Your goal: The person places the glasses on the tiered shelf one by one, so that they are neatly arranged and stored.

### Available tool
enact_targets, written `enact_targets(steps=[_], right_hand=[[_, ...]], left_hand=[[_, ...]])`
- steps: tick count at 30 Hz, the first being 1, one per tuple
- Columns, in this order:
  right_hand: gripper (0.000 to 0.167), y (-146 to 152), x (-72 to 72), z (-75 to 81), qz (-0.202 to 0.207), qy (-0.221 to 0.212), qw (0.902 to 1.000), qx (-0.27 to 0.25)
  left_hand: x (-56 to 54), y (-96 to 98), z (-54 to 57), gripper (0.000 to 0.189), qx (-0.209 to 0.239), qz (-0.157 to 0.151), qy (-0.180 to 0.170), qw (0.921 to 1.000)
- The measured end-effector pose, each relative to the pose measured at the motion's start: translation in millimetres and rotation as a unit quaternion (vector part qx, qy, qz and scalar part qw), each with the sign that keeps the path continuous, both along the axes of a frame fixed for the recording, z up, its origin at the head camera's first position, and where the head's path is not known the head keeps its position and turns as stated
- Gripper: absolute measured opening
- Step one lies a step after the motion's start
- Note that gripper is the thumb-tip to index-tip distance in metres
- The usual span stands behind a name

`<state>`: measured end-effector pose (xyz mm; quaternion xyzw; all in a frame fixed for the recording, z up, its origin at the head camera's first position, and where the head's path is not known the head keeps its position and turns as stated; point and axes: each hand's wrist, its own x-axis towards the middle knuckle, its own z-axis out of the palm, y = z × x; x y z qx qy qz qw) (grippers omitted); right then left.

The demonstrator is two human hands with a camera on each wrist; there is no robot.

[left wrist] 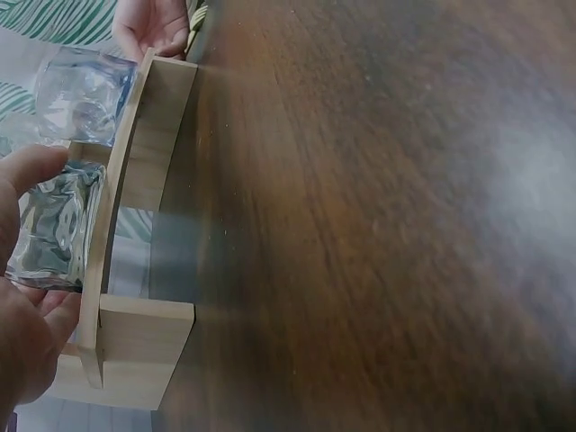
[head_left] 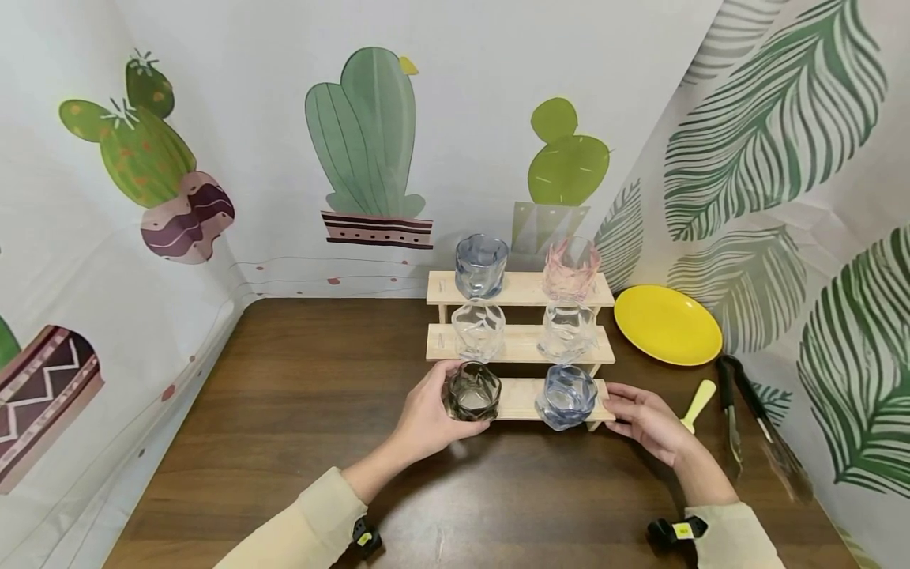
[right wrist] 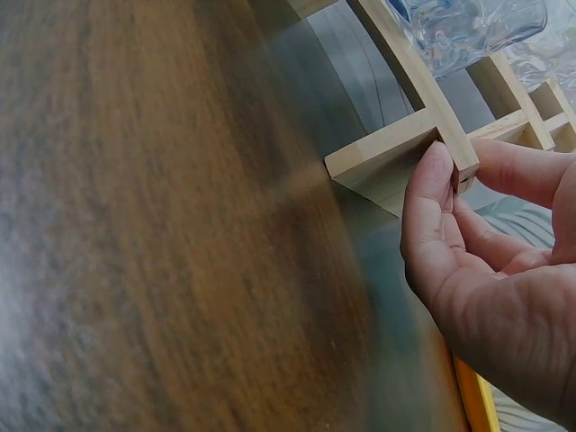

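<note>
A three-tier wooden rack [head_left: 521, 400] bears several faceted glasses. My left hand [head_left: 429, 411] grips a smoky dark glass [head_left: 475, 393] at the left of the lowest tier, fingers and thumb on opposite sides of it. In the left wrist view, the base of this glass is right at the shelf board [left wrist: 110, 211]. My right hand [head_left: 650, 423] pinches the right end of that lowest board, thumb and fingers on its two faces in the right wrist view. Just inward of it sits a blue glass [head_left: 567, 397].
Two clear glasses, left [head_left: 479, 330] and right [head_left: 567, 330], stand on the middle tier. The top tier holds a blue-grey glass [head_left: 481, 266] and a pink glass [head_left: 572, 269]. To the right lie a yellow plate [head_left: 668, 325], a pale yellow-handled utensil [head_left: 700, 403] and black-handled tongs [head_left: 753, 411].
</note>
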<state>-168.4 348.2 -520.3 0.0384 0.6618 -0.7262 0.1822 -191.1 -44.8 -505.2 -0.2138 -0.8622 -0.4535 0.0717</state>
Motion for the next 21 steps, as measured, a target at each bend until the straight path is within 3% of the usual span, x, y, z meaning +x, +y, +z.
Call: enact_targets(steps=[9,15,18,21], right_hand=[[0.064,-0.1,1.0,0.7,0.000,0.008,0.9999,0.013],[0.067,-0.3,-0.9,7.3,-0.006,0.026,0.9980,0.056],[0.065,0.6,-1.4,13.3,-0.019,0.060,0.9952,0.076],[0.055,1.1,-1.1,21.1,-0.068,0.127,0.9876,0.062]], left_hand=[[0.0,3.6,-1.3,0.096,0.009,0.000,-0.004,1.0000],[0.2,3.2,-3.6,0.097,-0.021,-0.005,0.030,0.9993],[1.6,0.5,-2.5,0.099,-0.038,-0.003,0.044,0.9983],[3.4,-5.7,0.5,0.094,-0.037,0.000,0.044,0.9983]])
